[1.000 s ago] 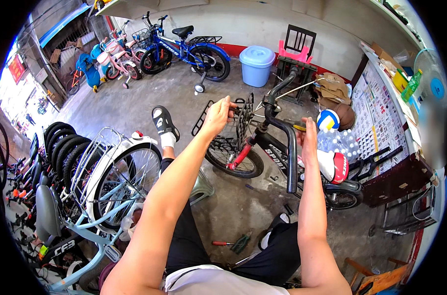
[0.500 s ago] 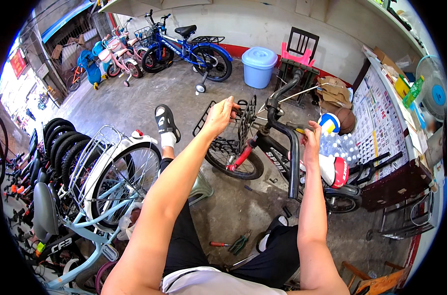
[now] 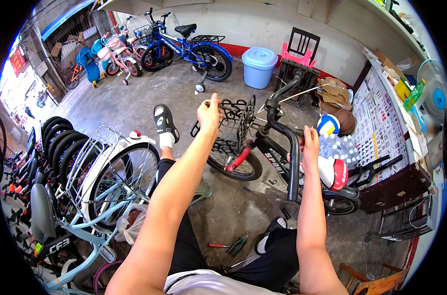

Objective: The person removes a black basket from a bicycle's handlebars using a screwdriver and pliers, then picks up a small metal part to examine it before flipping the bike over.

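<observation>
A small bicycle with a red fork (image 3: 246, 153) stands in front of me, its black wire basket (image 3: 242, 123) facing left. My left hand (image 3: 210, 117) is closed at the basket's outer left side, its fingertips partly hidden. On the other side of the black handlebar (image 3: 294, 164), my right hand (image 3: 310, 146) is pinched around a slim dark piece beside the bar. What that piece is does not show clearly. The bicycle's red and white saddle (image 3: 339, 173) lies beyond my right wrist.
Green-handled pliers (image 3: 239, 244) and a red-handled tool (image 3: 218, 245) lie on the floor between my feet. A light blue bicycle (image 3: 88, 228) and stacked tyres crowd the left. A blue bucket (image 3: 259, 69) and a blue bicycle (image 3: 186, 49) stand at the back wall.
My left hand has moved left, from the basket's handlebar side to its outer side. My right hand has shifted slightly down, and the yellow bit by its fingers no longer shows.
</observation>
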Motion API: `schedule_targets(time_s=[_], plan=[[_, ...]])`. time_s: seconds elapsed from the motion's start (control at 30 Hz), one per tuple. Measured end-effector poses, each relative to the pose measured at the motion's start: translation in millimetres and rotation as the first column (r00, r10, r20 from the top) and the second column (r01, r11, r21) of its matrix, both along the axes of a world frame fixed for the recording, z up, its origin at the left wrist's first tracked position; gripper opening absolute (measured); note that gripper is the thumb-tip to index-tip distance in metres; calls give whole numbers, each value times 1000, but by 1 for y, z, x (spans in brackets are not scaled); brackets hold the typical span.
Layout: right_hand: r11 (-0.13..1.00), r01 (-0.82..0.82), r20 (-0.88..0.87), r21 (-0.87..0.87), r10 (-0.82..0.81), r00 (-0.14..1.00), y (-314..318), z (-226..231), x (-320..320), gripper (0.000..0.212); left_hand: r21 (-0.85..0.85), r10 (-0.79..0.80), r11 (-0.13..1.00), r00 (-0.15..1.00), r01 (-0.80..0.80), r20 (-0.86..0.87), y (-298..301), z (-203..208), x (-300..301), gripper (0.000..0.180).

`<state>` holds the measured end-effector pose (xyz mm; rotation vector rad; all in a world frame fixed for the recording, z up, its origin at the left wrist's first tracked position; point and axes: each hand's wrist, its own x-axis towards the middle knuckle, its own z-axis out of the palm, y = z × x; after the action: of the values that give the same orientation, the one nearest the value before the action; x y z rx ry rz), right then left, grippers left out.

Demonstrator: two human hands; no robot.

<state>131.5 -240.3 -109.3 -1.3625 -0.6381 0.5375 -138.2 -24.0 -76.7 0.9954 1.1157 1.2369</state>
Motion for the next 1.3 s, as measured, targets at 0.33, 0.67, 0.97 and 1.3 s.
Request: schedule_targets(time_s=[0.33,0.67,0.97,1.3], plan=[[999,-17,43,30,15,999,6,-4,0,35,-207,-644,733,564,648,-517,27,-22,30,25],[998,-64,21,5,64,998,5,-6,5,32,-152,-649,739,633,657,-421,16,-24,32,20],[993,-55,-21,100,57,998,3,3,-7,28,-206,-718,672,558,711,-417,20,-19,30,19],[992,-66,-67,106,73,995,1,0,-1,25,-232,-731,667,564,708,-384,27,-26,37,20]])
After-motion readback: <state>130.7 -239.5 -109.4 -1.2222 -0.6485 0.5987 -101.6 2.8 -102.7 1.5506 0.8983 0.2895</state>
